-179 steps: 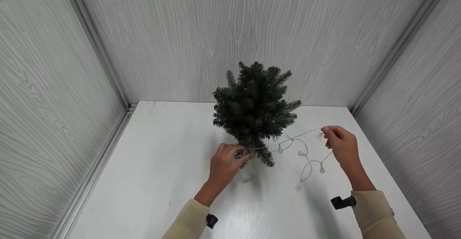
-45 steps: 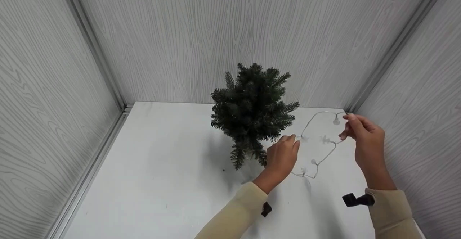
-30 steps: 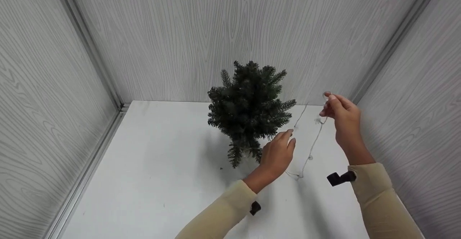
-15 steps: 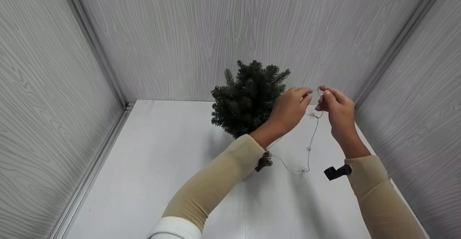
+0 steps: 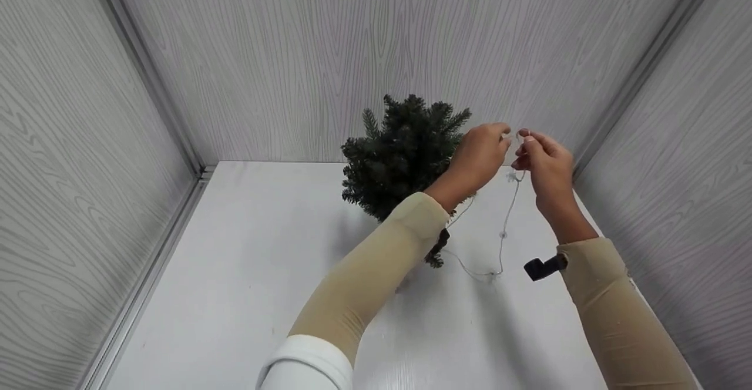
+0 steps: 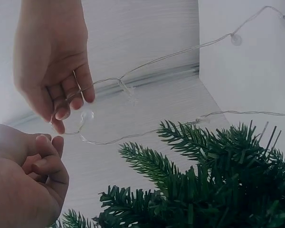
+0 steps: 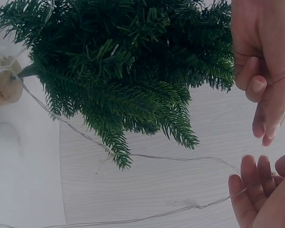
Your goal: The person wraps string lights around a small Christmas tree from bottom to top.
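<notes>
A small artificial Christmas tree (image 5: pixel 399 155) stands on the white table, its tan base (image 7: pixel 7 90) partly in sight. Clear-bulbed string lights (image 5: pixel 503 225) run from low on the tree and hang below my right hand (image 5: pixel 549 167), which pinches the wire in a small loop. In the right wrist view the wire crosses that hand's fingers. My left hand (image 5: pixel 479 155) reaches in front of the tree's right side. Its bent fingertips are close to the loop and to the right fingertips; whether they grip the wire is unclear. The left forearm hides the tree's lower part.
Grey wood-grain panels, a back wall (image 5: pixel 294 73) and two side walls, enclose the white table (image 5: pixel 252 243). Each sleeve carries a small black camera mount, such as the right mount (image 5: pixel 540 268). Branches (image 6: pixel 152 166) reach near the wire.
Over six seconds the left hand moves from the tree's base, rightward and up, to beside the right hand. The right hand first goes right, then comes back higher, still holding the string lights.
</notes>
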